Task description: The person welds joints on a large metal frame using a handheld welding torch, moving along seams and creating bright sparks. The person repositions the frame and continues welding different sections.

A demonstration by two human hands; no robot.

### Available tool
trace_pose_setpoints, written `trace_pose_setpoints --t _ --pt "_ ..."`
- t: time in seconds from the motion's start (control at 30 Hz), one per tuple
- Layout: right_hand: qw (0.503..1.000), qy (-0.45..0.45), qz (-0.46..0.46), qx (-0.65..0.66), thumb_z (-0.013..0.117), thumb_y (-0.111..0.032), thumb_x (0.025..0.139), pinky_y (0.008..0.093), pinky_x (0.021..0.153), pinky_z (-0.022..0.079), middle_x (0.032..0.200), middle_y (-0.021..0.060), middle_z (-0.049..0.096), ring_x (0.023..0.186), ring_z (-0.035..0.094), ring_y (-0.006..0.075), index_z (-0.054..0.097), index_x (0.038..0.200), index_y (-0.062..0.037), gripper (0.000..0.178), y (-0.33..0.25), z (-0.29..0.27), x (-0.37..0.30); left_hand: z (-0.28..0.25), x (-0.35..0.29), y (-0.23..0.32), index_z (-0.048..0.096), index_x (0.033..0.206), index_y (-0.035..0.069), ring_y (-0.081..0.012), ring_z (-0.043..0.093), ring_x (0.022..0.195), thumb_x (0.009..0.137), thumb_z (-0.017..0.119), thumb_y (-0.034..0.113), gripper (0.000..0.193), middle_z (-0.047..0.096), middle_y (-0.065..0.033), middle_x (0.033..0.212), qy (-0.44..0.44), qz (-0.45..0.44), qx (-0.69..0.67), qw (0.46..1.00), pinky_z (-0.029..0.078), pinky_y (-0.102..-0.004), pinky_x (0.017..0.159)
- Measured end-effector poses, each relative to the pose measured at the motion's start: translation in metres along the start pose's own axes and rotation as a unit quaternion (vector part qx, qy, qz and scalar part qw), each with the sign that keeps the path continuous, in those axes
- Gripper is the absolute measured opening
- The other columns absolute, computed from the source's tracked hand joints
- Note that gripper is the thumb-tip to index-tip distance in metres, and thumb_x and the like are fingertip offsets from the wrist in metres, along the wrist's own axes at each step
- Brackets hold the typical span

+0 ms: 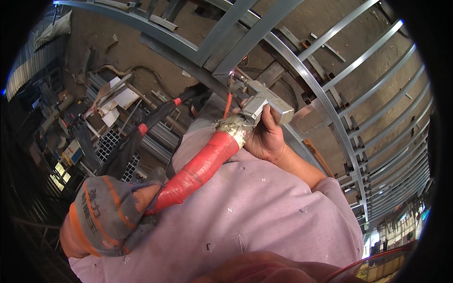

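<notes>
Silver-grey boxy metal welding torch (255, 105), seen from the head camera just above centre, aimed toward the upper left, its tip close to a joint between flat grey steel bars (259, 37). At that tip, a small bright pinkish-white spark (231, 73). Clasped by the bare right hand (265, 137), thumb pressed against the near side, fingers curled around and partly hidden. Alongside, a thin orange-red tube (228, 104) rising toward the tip. Below the torch, a frayed pale wrapping (234, 126), then a thick, shiny red sleeve or hose (198, 162) slanting down toward a worn grey fabric band with orange stripes (101, 212). No clear sight of the left hand among these coverings; cannot tell whether spread or closed. Underneath, a pale pinkish-lilac patterned shirt (264, 203). To the left, over a brown floor (137, 52), a black hose with red bands (160, 114), near loose white sheets (121, 97) and stacked square grey metal tubes (111, 145). To the right, a curved grey steel grille with spaced bars (362, 55)
</notes>
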State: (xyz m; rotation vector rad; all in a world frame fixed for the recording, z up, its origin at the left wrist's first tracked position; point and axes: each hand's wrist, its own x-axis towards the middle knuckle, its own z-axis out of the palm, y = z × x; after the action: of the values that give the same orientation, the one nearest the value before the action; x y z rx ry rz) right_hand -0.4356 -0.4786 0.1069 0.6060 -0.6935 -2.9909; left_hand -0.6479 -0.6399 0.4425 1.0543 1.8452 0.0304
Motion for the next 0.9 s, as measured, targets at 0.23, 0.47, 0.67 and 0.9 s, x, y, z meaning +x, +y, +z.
trace_pose_setpoints --t 0.23,0.47,0.67,0.9 --pt "0.999 -0.015 0.026 0.028 0.053 -0.05 0.113 0.0621 0.128 0.036 0.149 0.0244 0.063 0.146 0.055 0.0414 0.055 0.15 -0.0093 0.055 -0.004 -0.006 -0.001 0.003 -0.005 -0.004 0.067 0.14 -0.001 -0.0333 0.064 0.076 0.077 0.084 0.018 0.068 0.067 -0.0151 0.089 0.007 0.001 0.0 1.0 0.051 -0.044 0.071" --pt "0.998 -0.021 0.037 0.039 0.054 -0.052 0.113 0.062 0.127 0.038 0.148 0.0238 0.063 0.145 0.055 0.0419 0.055 0.15 -0.0085 0.057 -0.006 -0.004 -0.001 0.004 -0.011 -0.003 0.066 0.141 -0.002 -0.0336 0.064 0.076 0.078 0.084 0.018 0.068 0.068 -0.0154 0.09 0.02 -0.014 -0.002 1.0 0.051 -0.0442 0.071" --pt "0.999 -0.026 0.038 0.011 0.055 -0.054 0.111 0.0619 0.127 0.037 0.146 0.0221 0.065 0.143 0.057 0.0415 0.055 0.149 -0.0076 0.06 -0.009 -0.002 0.0 0.01 -0.015 -0.003 0.065 0.141 -0.002 -0.0339 0.065 0.077 0.079 0.083 0.019 0.069 0.068 -0.0156 0.09 0.031 -0.018 -0.005 0.999 0.052 -0.0444 0.072" --pt "0.999 -0.032 0.04 0.001 0.055 -0.056 0.111 0.0628 0.126 0.038 0.146 0.0209 0.065 0.141 0.059 0.0411 0.057 0.149 -0.0098 0.06 -0.009 -0.005 -0.001 0.02 -0.022 -0.004 0.064 0.142 -0.003 -0.0341 0.065 0.077 0.08 0.083 0.019 0.069 0.068 -0.0159 0.091 0.053 -0.019 -0.002 0.998 0.052 -0.0446 0.072"
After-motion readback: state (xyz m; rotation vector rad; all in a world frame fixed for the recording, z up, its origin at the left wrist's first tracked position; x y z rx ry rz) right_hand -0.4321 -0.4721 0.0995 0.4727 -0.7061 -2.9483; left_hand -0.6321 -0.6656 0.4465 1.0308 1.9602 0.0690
